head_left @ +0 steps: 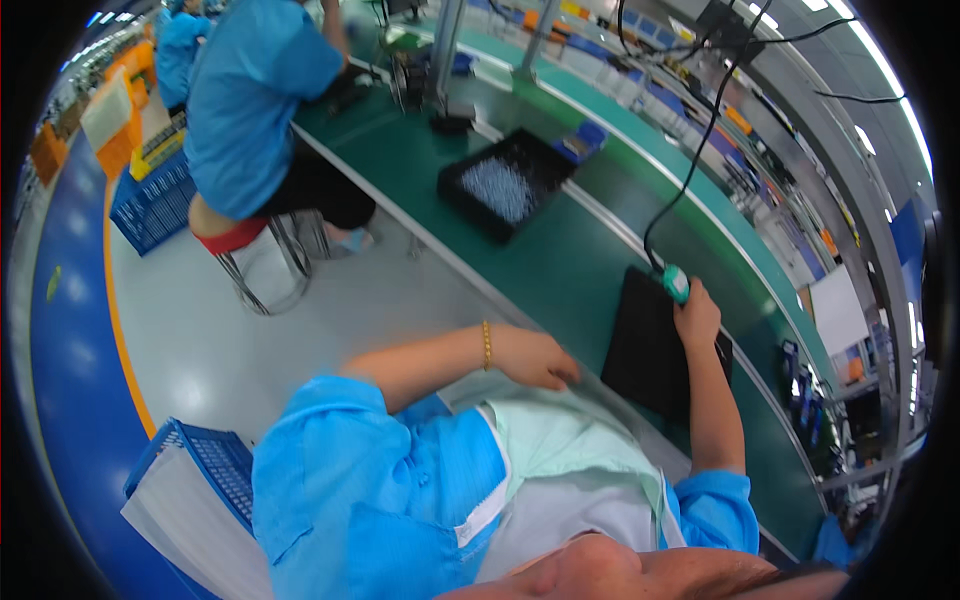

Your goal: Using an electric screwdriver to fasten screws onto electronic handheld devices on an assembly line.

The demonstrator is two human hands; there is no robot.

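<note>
My right hand point(697, 318) is closed around a green-and-white electric screwdriver point(676, 284), whose black cord point(690, 165) hangs from overhead. The screwdriver is over the far end of a flat black mat point(640, 350) on the green workbench point(560, 265). At the bench's near edge, left of the mat, is my left hand point(535, 360), with a gold-coloured bracelet point(487, 345) on its wrist. Its fingers are curled together, and whatever they may hold is hidden.
Farther along the bench stands a black tray point(455, 192) of small light-blue pieces, beside a blue container point(582, 142). A co-worker in blue point(250, 100) sits on a stool point(262, 270) at left. Blue crates point(150, 205) stand on the floor. Metal posts rise from the bench.
</note>
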